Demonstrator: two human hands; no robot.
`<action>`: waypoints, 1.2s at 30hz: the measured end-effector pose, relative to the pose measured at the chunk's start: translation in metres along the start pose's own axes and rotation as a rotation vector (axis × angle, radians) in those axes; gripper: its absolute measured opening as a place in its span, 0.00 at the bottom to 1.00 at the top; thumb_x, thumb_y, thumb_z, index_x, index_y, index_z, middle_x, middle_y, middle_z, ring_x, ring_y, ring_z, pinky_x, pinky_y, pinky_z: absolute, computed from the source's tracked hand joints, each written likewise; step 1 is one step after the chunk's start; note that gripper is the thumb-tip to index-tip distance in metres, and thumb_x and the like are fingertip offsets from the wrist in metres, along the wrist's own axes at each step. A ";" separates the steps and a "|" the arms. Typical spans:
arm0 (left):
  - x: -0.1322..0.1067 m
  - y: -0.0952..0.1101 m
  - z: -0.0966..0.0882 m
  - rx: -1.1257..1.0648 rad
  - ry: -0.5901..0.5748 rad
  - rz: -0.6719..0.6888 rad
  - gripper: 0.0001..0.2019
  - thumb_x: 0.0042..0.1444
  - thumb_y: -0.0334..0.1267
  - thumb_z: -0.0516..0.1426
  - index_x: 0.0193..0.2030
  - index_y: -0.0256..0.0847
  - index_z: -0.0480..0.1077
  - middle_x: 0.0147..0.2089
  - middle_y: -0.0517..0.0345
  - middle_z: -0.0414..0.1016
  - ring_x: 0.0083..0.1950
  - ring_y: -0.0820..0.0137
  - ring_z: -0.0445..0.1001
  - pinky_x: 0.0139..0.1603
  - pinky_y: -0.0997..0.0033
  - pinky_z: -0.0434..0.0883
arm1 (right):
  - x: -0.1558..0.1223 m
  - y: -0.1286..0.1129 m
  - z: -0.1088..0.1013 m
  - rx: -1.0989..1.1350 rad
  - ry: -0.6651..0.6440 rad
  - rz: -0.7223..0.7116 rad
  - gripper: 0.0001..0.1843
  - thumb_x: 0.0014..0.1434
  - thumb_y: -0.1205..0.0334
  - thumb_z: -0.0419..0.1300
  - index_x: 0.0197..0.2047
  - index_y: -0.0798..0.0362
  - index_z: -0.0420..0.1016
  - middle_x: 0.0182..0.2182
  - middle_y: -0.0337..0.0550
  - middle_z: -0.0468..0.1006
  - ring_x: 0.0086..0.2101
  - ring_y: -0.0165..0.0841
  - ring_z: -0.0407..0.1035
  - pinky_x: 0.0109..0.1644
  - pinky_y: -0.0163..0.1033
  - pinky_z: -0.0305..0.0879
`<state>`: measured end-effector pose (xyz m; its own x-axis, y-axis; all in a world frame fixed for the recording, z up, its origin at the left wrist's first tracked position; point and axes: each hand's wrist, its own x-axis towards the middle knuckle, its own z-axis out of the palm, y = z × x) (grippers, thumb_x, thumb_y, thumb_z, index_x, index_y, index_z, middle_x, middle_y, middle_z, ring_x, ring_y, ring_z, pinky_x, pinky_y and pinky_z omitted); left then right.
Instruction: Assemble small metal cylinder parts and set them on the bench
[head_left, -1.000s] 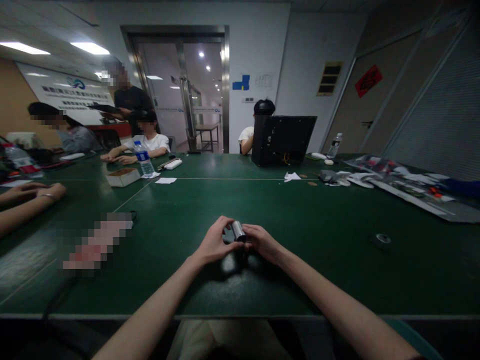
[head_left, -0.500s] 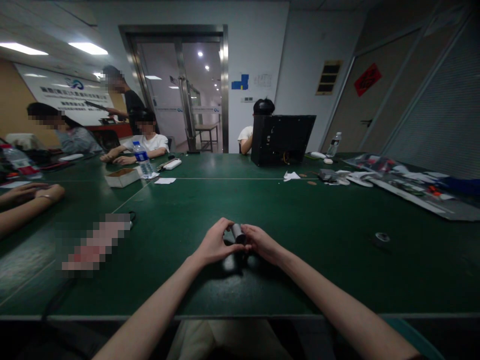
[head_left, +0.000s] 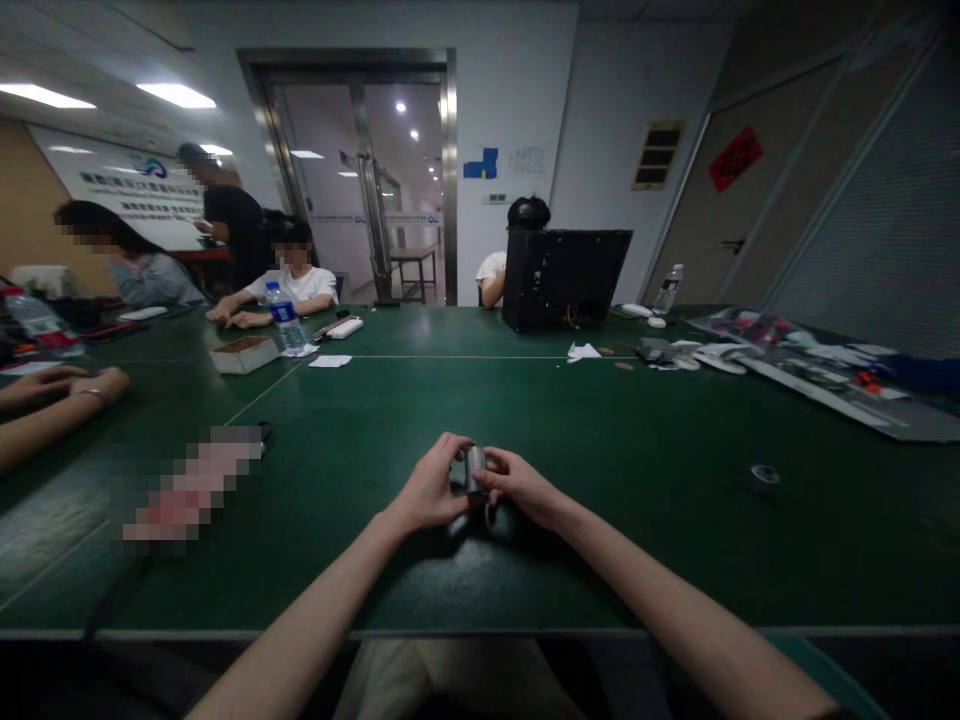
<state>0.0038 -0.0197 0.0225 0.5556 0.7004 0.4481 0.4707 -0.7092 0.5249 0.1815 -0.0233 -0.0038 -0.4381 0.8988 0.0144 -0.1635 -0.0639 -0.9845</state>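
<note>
A small grey metal cylinder [head_left: 474, 466] is held between my two hands just above the table, near its front edge. It stands nearly upright. My left hand [head_left: 433, 482] curves around its left side, fingers at the top and thumb low down. From the right, my right hand [head_left: 523, 486] presses its fingers against the cylinder's side. Under the right fingers shows a thin curved shape, too dark to make out. Off to the right, a short round metal piece [head_left: 764, 478] lies on the green table [head_left: 637, 540], apart from both hands.
A blurred-out pinkish flat object [head_left: 199, 485] with a cord lies to the left. Another person's hands [head_left: 71, 385] rest beyond it. Farther back are an open box [head_left: 244, 354], a water bottle [head_left: 283, 318], a black case [head_left: 566, 280] and a cluttered tray [head_left: 840, 385].
The cylinder has turned from tilted to nearly upright. My right fingers have shifted onto its front side. In the back left, the standing person has moved left.
</note>
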 end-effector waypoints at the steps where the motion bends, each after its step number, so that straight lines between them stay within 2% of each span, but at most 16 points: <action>1: 0.000 0.000 0.000 -0.003 -0.003 0.004 0.25 0.45 0.41 0.62 0.50 0.40 0.61 0.46 0.52 0.64 0.45 0.64 0.67 0.44 0.66 0.67 | -0.001 -0.001 0.000 -0.030 -0.005 -0.016 0.26 0.46 0.52 0.68 0.46 0.55 0.69 0.36 0.42 0.74 0.30 0.28 0.68 0.25 0.28 0.61; 4: -0.001 0.000 0.002 -0.004 -0.008 0.009 0.24 0.46 0.39 0.61 0.51 0.41 0.61 0.46 0.52 0.64 0.44 0.64 0.67 0.43 0.66 0.67 | -0.001 -0.001 0.001 -0.124 0.004 -0.042 0.25 0.46 0.54 0.68 0.45 0.54 0.69 0.36 0.42 0.74 0.32 0.29 0.68 0.24 0.28 0.60; 9: -0.001 -0.001 0.003 0.011 -0.007 0.014 0.24 0.45 0.32 0.58 0.51 0.42 0.61 0.46 0.53 0.64 0.44 0.65 0.67 0.43 0.67 0.67 | 0.000 0.002 0.002 -0.250 0.044 -0.069 0.25 0.46 0.55 0.68 0.45 0.54 0.68 0.31 0.38 0.70 0.29 0.28 0.65 0.22 0.28 0.59; 13: -0.001 -0.002 0.003 0.018 -0.012 0.017 0.24 0.44 0.31 0.57 0.51 0.42 0.60 0.46 0.53 0.64 0.44 0.65 0.67 0.43 0.67 0.67 | 0.000 0.002 0.002 -0.302 0.048 -0.081 0.25 0.46 0.55 0.67 0.45 0.54 0.67 0.32 0.38 0.70 0.29 0.28 0.64 0.22 0.28 0.60; 22: -0.001 -0.003 0.003 0.036 -0.002 0.025 0.24 0.45 0.31 0.57 0.51 0.43 0.60 0.47 0.53 0.63 0.44 0.65 0.67 0.43 0.67 0.67 | 0.000 0.002 -0.002 -0.329 -0.003 -0.131 0.26 0.49 0.53 0.64 0.49 0.54 0.66 0.36 0.42 0.71 0.33 0.31 0.67 0.23 0.28 0.61; 27: -0.002 -0.006 0.004 0.033 0.016 0.031 0.25 0.44 0.31 0.57 0.51 0.42 0.59 0.46 0.53 0.63 0.44 0.65 0.67 0.44 0.66 0.68 | 0.000 0.002 -0.005 -0.307 -0.046 -0.138 0.29 0.49 0.56 0.65 0.53 0.53 0.65 0.41 0.45 0.73 0.38 0.35 0.68 0.26 0.29 0.63; 36: -0.002 -0.005 0.004 0.030 0.027 0.029 0.25 0.44 0.30 0.57 0.52 0.43 0.60 0.46 0.53 0.63 0.44 0.65 0.67 0.44 0.66 0.68 | 0.000 0.002 -0.003 -0.314 -0.023 -0.149 0.26 0.49 0.57 0.65 0.50 0.53 0.65 0.39 0.44 0.73 0.38 0.34 0.68 0.26 0.30 0.62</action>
<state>0.0033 -0.0182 0.0159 0.5511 0.6811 0.4820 0.4752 -0.7310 0.4897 0.1843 -0.0223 -0.0061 -0.4506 0.8777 0.1627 0.0508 0.2072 -0.9770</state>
